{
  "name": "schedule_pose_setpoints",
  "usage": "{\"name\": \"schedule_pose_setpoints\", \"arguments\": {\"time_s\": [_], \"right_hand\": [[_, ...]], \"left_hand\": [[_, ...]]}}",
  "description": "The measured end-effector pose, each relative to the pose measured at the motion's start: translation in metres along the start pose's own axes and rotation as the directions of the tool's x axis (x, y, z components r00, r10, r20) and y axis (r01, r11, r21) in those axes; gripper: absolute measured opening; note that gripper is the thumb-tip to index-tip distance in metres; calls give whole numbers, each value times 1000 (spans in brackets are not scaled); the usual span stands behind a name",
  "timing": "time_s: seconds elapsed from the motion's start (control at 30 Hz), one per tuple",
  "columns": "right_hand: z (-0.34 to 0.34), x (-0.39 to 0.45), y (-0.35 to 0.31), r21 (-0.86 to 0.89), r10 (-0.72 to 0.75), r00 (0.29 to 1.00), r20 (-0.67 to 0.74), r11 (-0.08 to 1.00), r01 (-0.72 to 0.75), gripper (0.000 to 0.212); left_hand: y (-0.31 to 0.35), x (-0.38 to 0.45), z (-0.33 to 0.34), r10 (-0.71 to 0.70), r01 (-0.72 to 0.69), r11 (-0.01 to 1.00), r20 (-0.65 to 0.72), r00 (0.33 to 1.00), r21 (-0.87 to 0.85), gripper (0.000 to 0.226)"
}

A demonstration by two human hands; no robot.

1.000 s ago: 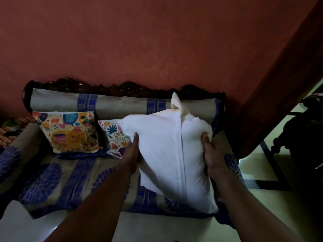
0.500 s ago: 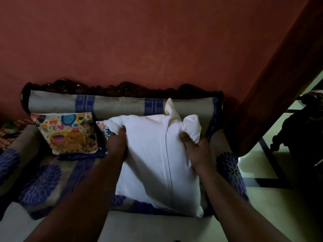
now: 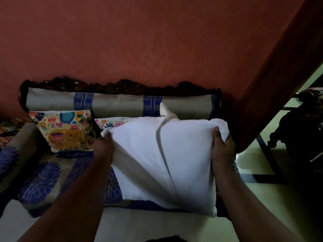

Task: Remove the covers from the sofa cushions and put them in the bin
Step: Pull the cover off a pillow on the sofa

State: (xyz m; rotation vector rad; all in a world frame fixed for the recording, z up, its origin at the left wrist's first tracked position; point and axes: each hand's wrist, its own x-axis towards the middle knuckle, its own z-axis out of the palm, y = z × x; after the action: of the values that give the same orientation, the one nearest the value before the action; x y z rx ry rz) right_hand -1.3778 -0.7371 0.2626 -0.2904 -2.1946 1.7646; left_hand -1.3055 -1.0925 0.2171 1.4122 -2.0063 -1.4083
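Three cushions show on the sofa (image 3: 43,172): one white cushion (image 3: 162,159) at centre, its upper corners gripped by the left hand (image 3: 103,147) at 9 o'clock and right hand (image 3: 222,145) at 3 o'clock, plus two patterned cushions (image 3: 68,130) at 10 o'clock.

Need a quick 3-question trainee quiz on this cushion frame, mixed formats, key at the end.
1. True or false: the left hand and the right hand both grip the white cushion.
2. Which lies directly beside the white cushion, partly hidden behind it? A) the elephant-print cushion B) a floral-print cushion C) a bin
3. Fill in: the long bolster along the sofa's back is grey with ____ bands.

Key: 1 true; 2 B; 3 blue
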Motion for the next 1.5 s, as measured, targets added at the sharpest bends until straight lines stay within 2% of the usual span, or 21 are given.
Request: {"name": "schedule_pose_setpoints", "arguments": {"time_s": [0.03,0.1,0.13,0.2,0.27,0.33,0.47,0.53,0.57,0.6,0.7,0.77,0.83,0.87,0.93,0.97,1.03,1.13,1.23,1.37,1.5], "right_hand": [[2,3,0,43,68,998,-11,997,-68,50],[8,9,-5,155,155,988,-16,976,-150,45],[11,14,-8,200,200,980,-15,960,-193,41],[14,26,-5,209,297,955,21,932,-295,53],[12,45,5,140,365,922,128,914,-381,82],[3,52,4,74,405,845,349,887,-455,93],[-25,11,10,-122,439,584,682,856,-502,40],[-29,-19,37,-272,516,453,727,822,-500,87],[-22,-31,48,-291,521,431,737,820,-494,105],[-11,-44,52,-262,499,468,729,835,-484,111],[13,-57,58,-106,404,703,585,898,-427,114],[16,-47,55,5,342,775,531,914,-407,99],[14,-32,48,51,350,785,511,900,-434,78],[14,-25,47,69,348,790,504,896,-438,69],[15,-17,42,102,353,795,493,884,-456,50],[14,-13,41,108,358,788,501,877,-467,45],[12,-6,40,101,365,775,516,873,-478,45],[2,1,35,88,332,793,511,898,-432,42],[-13,10,23,103,272,843,465,929,-357,25],[-28,19,23,45,270,830,489,942,-333,23],[-18,9,25,-38,312,774,552,936,-351,23]], "left_hand": [[-2,-4,7,11,-3,998,140,990,-57,72],[-13,-20,23,-125,204,969,441,889,-137,92],[-20,-35,27,-186,297,948,562,806,-112,90],[-30,-61,35,-208,318,946,644,736,-58,76],[-38,-73,46,-151,221,975,638,755,-32,66],[-38,-70,50,-69,155,980,527,847,-121,47],[-27,-47,39,-75,236,890,387,919,-391,53],[-24,-40,36,-25,170,880,315,949,-443,48],[-25,-37,35,-23,155,880,287,958,-448,44],[-25,-35,35,-15,138,883,268,963,-448,39],[-28,-40,31,32,102,907,308,951,-409,26],[-26,-49,19,93,46,937,374,923,-347,31],[-33,-53,10,73,10,977,375,924,-214,47],[-41,-55,8,-6,74,984,389,921,-160,48],[-58,-62,8,-170,241,967,502,848,-80,46],[-68,-59,11,-211,283,957,511,833,-66,57],[-74,-57,22,-169,226,971,447,878,-78,81],[-57,-56,21,3,-2,1000,247,969,-3,57],[-69,-26,6,24,-29,996,56,998,89,62],[-113,21,3,-9,-4,974,56,998,229,77],[-72,-13,27,38,-75,960,141,989,270,99]]}}
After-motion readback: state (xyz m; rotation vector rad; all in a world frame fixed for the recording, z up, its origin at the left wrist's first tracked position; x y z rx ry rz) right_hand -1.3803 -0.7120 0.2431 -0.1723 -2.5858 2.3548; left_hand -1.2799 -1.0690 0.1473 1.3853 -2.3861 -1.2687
